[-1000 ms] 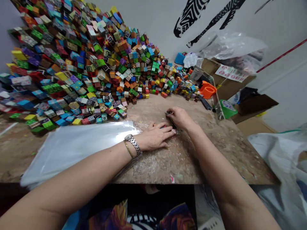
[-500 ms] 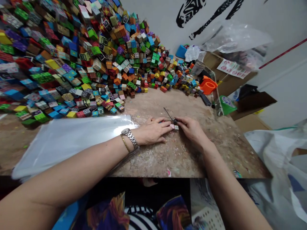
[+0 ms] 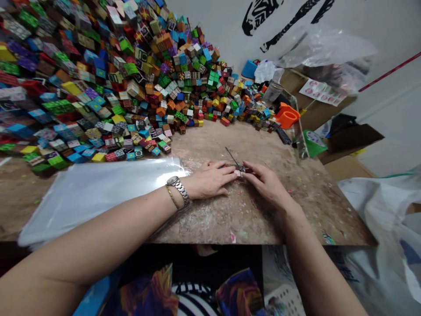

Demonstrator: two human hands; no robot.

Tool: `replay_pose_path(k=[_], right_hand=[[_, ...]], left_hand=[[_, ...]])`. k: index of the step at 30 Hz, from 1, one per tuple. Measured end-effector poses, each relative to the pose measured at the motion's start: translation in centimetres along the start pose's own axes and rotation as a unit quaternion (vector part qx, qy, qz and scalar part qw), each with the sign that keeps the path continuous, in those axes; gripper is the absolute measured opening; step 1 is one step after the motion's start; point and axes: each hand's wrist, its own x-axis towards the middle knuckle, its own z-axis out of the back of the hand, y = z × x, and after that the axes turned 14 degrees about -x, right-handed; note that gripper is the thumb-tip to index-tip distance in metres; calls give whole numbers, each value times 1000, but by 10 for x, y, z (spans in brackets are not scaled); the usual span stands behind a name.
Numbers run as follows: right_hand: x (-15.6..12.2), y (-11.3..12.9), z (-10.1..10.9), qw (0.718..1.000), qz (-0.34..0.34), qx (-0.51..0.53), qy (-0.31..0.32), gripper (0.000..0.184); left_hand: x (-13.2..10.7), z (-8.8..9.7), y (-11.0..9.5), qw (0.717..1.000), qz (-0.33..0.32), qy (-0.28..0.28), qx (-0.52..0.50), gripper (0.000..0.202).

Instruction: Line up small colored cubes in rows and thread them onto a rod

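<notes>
Left hand [image 3: 210,182]: palm down on the surface [image 3: 210,224], fingers slightly parted over a small row of blocks [image 3: 237,174], pale pink at the visible end; any grip beneath is hidden. Wristwatch [image 3: 179,188], metal band, and a gold-coloured bracelet [image 3: 172,196] on that wrist.

Right hand [image 3: 271,186]: at the right end of the row, fingers curved, thumb and forefinger near each other; whether clamped, cannot be told.

Thin dark strip [image 3: 231,154]: slanting far-left from the right fingertips.

Clear plastic sheets [image 3: 98,188]: flat, left of the hands.

Heap of printed cubes [image 3: 131,87]: far left.

Orange plastic holder [image 3: 287,116]: far right.
</notes>
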Motion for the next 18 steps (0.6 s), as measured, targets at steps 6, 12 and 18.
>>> replay_pose_path(k=[6, 12, 18], right_hand=[[1, 2, 2, 999, 32, -32, 16, 35], [3, 3, -5, 997, 30, -74, -8, 31], [-1, -1, -14, 996, 44, -61, -44, 33]], left_hand=[[0, -2, 2, 1000, -8, -13, -2, 63], [1, -1, 0, 1000, -3, -5, -9, 60], [-1, 2, -3, 1000, 1, -7, -13, 62]])
